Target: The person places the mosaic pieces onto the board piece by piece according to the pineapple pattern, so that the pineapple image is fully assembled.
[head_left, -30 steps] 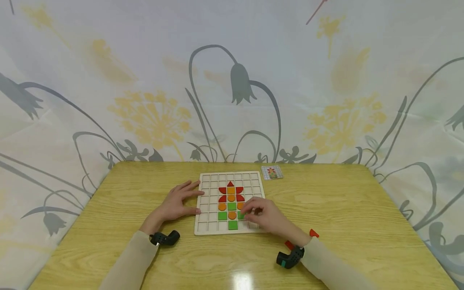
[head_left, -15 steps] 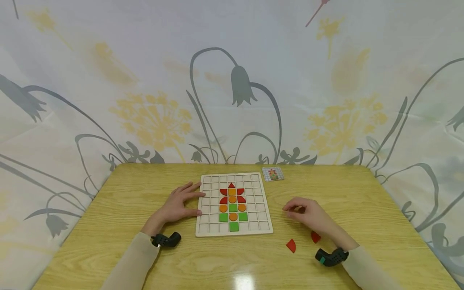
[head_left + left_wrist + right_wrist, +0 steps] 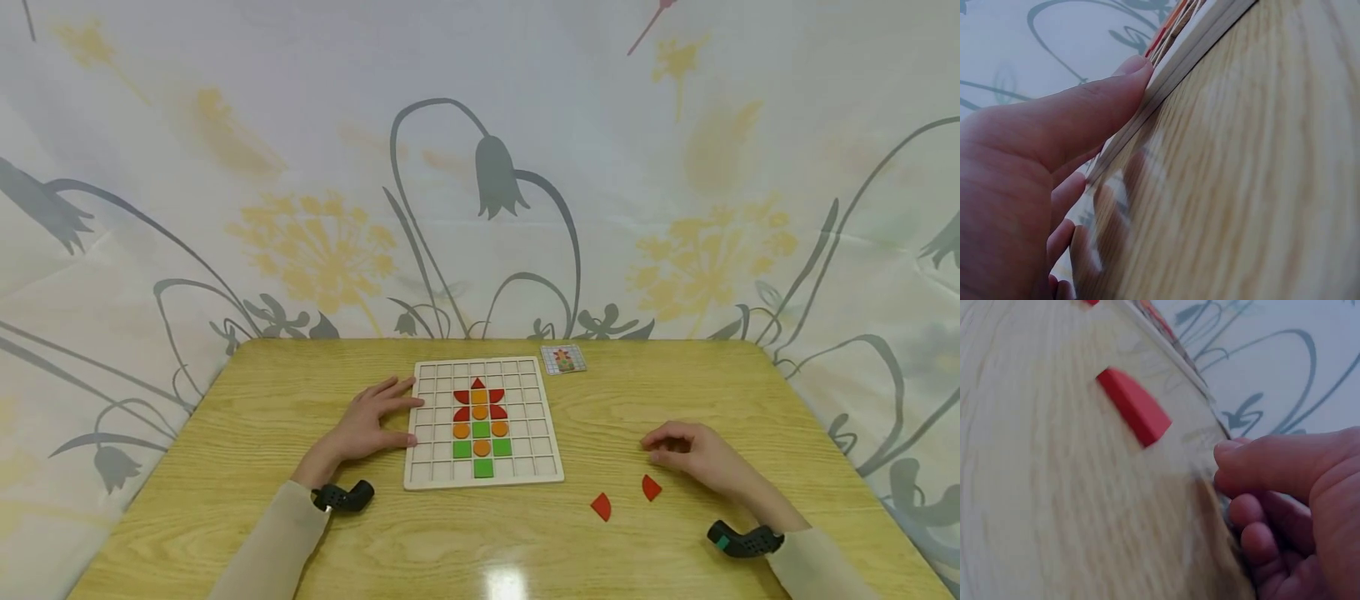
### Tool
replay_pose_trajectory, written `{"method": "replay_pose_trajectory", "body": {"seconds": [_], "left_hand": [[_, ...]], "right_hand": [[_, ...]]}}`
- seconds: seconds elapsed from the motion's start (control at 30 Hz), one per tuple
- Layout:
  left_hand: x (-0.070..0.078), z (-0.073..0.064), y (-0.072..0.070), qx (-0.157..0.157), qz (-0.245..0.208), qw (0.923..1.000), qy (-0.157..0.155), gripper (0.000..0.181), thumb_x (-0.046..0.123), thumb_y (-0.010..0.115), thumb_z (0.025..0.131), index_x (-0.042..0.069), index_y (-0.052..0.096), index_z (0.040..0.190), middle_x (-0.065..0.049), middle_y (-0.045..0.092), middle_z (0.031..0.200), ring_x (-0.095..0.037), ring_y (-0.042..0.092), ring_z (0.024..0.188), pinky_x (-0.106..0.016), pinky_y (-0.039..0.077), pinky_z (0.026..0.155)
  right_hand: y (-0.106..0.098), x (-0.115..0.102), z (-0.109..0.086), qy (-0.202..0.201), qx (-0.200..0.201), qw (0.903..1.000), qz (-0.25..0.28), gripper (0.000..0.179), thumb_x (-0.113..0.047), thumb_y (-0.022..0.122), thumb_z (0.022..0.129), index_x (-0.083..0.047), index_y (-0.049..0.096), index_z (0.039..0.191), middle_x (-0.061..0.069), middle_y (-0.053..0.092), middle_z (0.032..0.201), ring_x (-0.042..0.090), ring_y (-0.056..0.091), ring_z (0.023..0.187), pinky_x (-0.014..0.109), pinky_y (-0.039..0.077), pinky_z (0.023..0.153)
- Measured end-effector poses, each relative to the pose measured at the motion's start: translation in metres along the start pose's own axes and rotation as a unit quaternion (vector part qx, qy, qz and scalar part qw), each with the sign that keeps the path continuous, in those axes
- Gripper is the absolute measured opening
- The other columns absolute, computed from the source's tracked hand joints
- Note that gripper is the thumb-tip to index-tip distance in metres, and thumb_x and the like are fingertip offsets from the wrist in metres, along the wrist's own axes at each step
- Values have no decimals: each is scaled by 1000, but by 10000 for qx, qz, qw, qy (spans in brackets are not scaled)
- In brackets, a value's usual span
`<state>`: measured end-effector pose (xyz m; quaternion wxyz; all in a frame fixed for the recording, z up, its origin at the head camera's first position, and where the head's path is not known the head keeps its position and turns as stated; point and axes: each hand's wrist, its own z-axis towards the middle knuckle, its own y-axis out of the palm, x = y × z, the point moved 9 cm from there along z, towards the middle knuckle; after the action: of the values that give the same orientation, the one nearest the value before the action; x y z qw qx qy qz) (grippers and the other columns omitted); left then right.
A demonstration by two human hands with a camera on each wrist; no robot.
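A white gridded board (image 3: 525, 467) lies on the table with red, orange and green pieces set in it as a flower shape. My left hand (image 3: 369, 423) rests at its left edge, fingers spread, thumb and fingertips touching the rim; the left wrist view shows the thumb (image 3: 1097, 112) against the board's side. To the right of the board, my right hand (image 3: 701, 454) is just above the table with loosely bent fingers and no piece visible in them. Below its fingertips is a red quarter-circle piece (image 3: 651, 487), apart from them. Another red quarter-circle (image 3: 602, 506) lies further left.
A small picture card (image 3: 563, 359) printed with a flower pattern lies at the back, beyond the board's upper right corner. Behind the wooden table (image 3: 300, 550) hangs a floral-print cloth (image 3: 570, 108).
My right hand has drawn away from the green square at the board's lower right and moved right, uncovering both red quarter-circles. The left hand keeps its place.
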<state>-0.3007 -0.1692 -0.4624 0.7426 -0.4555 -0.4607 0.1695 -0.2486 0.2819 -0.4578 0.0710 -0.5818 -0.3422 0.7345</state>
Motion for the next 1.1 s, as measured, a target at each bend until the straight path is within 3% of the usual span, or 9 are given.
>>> {"method": "replay_pose_trajectory", "body": {"seconds": [0.13, 0.37, 0.57, 0.87, 1.1], "left_hand": [[1, 0, 1, -14, 12, 10000, 0, 56, 40, 77, 86, 15, 65, 135, -10, 37, 158, -40, 21, 147, -67, 14, 112], [1, 1, 1, -31, -18, 10000, -5, 57, 41, 77, 86, 15, 65, 136, -10, 36, 158, -39, 20, 148, -67, 13, 112], [1, 2, 1, -49, 3, 10000, -13, 58, 40, 77, 86, 15, 64, 136, -10, 36, 158, -39, 21, 148, -66, 14, 112], [-1, 0, 0, -4, -4, 10000, -31, 58, 40, 77, 85, 16, 64, 136, -10, 36, 158, -38, 21, 148, -65, 13, 113], [0, 0, 0, -19, -40, 10000, -46, 57, 40, 77, 85, 16, 64, 136, -10, 36, 158, -38, 21, 148, -66, 13, 113]], "right_hand": [[1, -1, -4, -256, -127, 9995, 127, 17, -7, 69, 94, -6, 72, 111, 8, 66, 99, 14, 59, 80, 26, 50, 67], [14, -16, -8, -936, -951, 9908, -242, 26, -13, 73, 92, -15, 71, 118, 2, 64, 117, 7, 53, 107, 25, 45, 87], [20, -21, -8, -1293, -1130, 9845, -346, 21, -12, 75, 90, -15, 73, 111, 2, 61, 114, 8, 49, 106, 25, 42, 87], [22, -22, -5, -1223, -943, 9867, -507, 15, -16, 77, 88, -24, 68, 97, -2, 61, 106, 11, 49, 100, 27, 40, 84], [19, -12, -3, -277, -838, 9961, 29, 13, -17, 73, 92, -14, 60, 94, 1, 58, 92, 14, 50, 82, 27, 41, 69]]}}
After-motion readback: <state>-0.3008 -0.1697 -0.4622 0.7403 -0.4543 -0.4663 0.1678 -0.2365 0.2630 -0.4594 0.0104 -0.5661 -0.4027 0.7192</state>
